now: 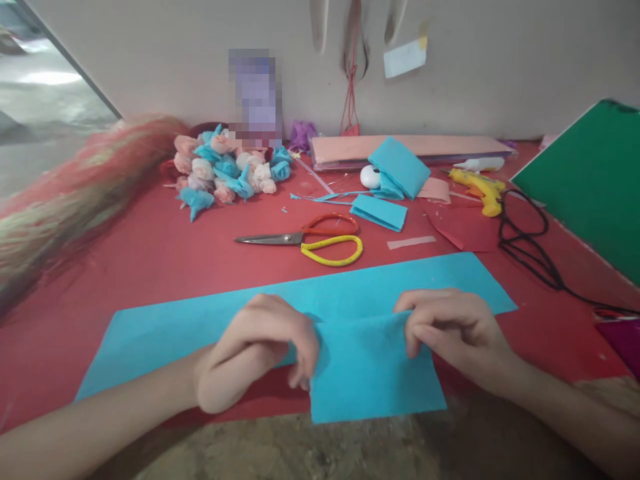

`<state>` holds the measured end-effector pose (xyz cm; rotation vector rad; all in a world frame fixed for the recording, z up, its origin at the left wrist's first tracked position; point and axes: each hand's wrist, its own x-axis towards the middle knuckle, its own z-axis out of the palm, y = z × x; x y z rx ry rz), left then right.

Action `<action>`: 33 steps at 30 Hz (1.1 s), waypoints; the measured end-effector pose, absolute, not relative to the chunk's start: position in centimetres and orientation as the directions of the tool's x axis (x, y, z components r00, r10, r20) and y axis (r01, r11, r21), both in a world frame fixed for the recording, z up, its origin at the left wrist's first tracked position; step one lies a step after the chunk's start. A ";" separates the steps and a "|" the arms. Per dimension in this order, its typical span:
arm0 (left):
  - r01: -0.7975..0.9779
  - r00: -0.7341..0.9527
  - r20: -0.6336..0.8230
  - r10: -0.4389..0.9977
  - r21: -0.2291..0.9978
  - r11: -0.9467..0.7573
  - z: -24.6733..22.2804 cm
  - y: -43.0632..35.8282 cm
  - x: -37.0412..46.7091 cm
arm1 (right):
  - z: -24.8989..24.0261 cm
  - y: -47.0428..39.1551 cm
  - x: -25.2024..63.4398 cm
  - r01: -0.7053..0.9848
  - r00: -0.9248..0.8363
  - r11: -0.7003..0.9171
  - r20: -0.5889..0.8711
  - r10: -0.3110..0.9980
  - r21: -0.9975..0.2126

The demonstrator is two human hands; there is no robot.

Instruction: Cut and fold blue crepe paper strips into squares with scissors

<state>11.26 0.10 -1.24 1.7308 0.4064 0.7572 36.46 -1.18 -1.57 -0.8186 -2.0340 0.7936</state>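
A small blue piece of crepe paper (373, 373) hangs between my hands over the front edge of the table. My left hand (265, 347) pinches its left side near the upper corner, fingers bent down. At the upper right corner, the thumb and fingers of my right hand (450, 323) are closed on the same piece. Behind it, a long blue crepe paper strip (200, 327) lies flat, partly hidden by both hands. Beyond the strip are scissors (300, 239) with one red and one yellow handle loop, blades pointing left.
Crepe paper flowers (230, 167) are heaped at the back left, beside a straw-like bundle (85, 180). Folded blue paper (400, 167) lies at the back. A yellow glue gun (483, 190) with a black cord (535, 257) sits near a green board (590, 187) on the right.
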 end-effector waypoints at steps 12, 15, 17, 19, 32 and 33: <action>0.362 0.753 -0.387 0.533 0.919 0.156 -1.2 -0.1 13.8 | -3.1 -2.3 35.2 0.096 -0.610 0.397 0.261 0.748 -0.913; 0.402 0.746 -0.388 0.542 0.910 0.099 -1.3 -0.4 13.9 | -3.2 -2.3 35.1 0.090 -0.618 0.384 0.251 0.745 -0.919; 0.396 0.734 -0.396 0.552 0.910 0.126 -1.4 -0.5 13.9 | -3.1 -2.3 35.0 0.099 -0.616 0.383 0.246 0.749 -0.919; 0.369 0.732 -0.398 0.553 0.914 0.168 -1.4 -0.4 13.9 | -2.9 -2.2 35.0 0.114 -0.618 0.380 0.234 0.750 -0.918; 0.329 0.736 -0.444 0.511 0.894 0.303 -1.5 -0.2 13.9 | -2.5 -0.9 35.4 0.311 -0.536 0.015 -0.162 0.829 -0.950; 0.331 0.735 -0.441 0.515 0.896 0.295 -1.5 -0.3 14.0 | -2.2 -1.1 35.2 0.361 -0.524 -0.009 -0.210 0.825 -0.933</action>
